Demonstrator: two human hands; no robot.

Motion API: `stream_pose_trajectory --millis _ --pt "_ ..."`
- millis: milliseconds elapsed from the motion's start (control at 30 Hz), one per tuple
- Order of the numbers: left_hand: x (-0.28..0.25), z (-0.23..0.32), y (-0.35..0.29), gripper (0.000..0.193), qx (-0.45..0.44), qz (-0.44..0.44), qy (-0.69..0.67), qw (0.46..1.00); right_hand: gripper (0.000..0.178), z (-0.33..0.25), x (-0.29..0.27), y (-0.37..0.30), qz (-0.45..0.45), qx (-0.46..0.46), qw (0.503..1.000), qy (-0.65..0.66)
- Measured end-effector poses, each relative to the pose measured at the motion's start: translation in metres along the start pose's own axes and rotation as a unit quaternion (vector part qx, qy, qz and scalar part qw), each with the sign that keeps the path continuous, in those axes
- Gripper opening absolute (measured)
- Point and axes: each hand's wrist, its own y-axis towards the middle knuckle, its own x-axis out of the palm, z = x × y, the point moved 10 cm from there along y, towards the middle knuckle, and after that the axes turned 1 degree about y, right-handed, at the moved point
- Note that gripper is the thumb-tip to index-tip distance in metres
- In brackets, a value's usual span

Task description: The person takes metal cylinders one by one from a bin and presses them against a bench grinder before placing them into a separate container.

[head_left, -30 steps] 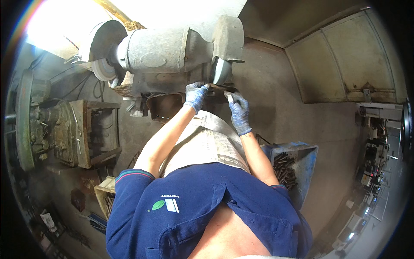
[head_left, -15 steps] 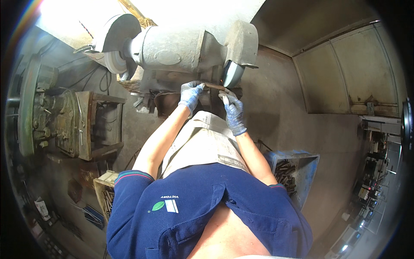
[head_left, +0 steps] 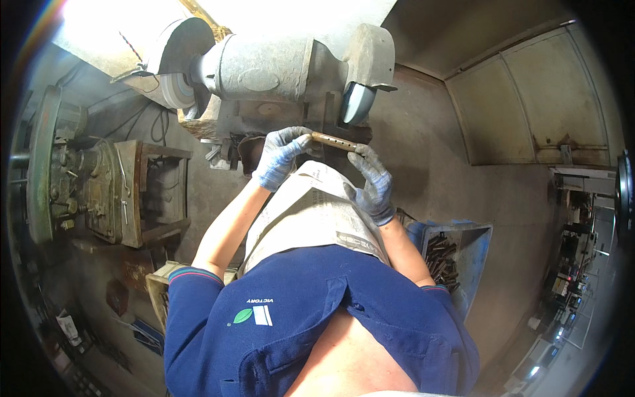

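Between my gloved hands is a short brown metal bar with a row of small holes [head_left: 333, 141], held level in front of the bench grinder [head_left: 264, 69]. My left hand [head_left: 280, 156] pinches the bar's left end between thumb and fingers. At its right end, the fingertips of my right hand [head_left: 375, 180] are closed on it, the other fingers loosely bent. The grinder's right wheel [head_left: 358, 104] shows below its guard, just above the bar and apart from it. The left grinding wheel [head_left: 177, 90] is away from both hands.
Newspaper [head_left: 311, 208] covers my lap. A blue bin [head_left: 475, 264] with many metal pieces stands at my right, another pale bin [head_left: 159, 291] at my left. Further left is a green machine [head_left: 46, 172] beside a metal frame [head_left: 162, 231]. Pale panels [head_left: 529, 99] stand at the far right.
The bar has come away from the right wheel toward me, and its face with holes now shows. Sparks seen at the wheel are gone. Both hands have moved nearer and slightly apart.
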Motion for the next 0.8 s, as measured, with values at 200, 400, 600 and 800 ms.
stream_pose_trajectory --millis 200,400,600,800 --pt "-0.006 -0.006 0.009 0.016 -0.027 0.042 0.081 0.995 0.048 -0.017 -0.003 0.001 -0.023 -0.048 0.998 -0.023" --pt "0.006 -0.008 0.013 0.013 0.007 0.020 0.103 0.994 0.040 0.008 -0.009 -0.007 0.019 0.049 0.996 0.068" --pt "-0.001 -0.025 0.026 0.014 0.048 0.025 0.173 0.983 0.032 0.043 -0.007 -0.016 0.033 0.085 0.995 -0.036" --pt "-0.010 -0.047 0.040 0.014 -0.022 0.036 0.139 0.989 0.031 0.051 -0.011 -0.013 0.067 0.103 0.992 0.021"
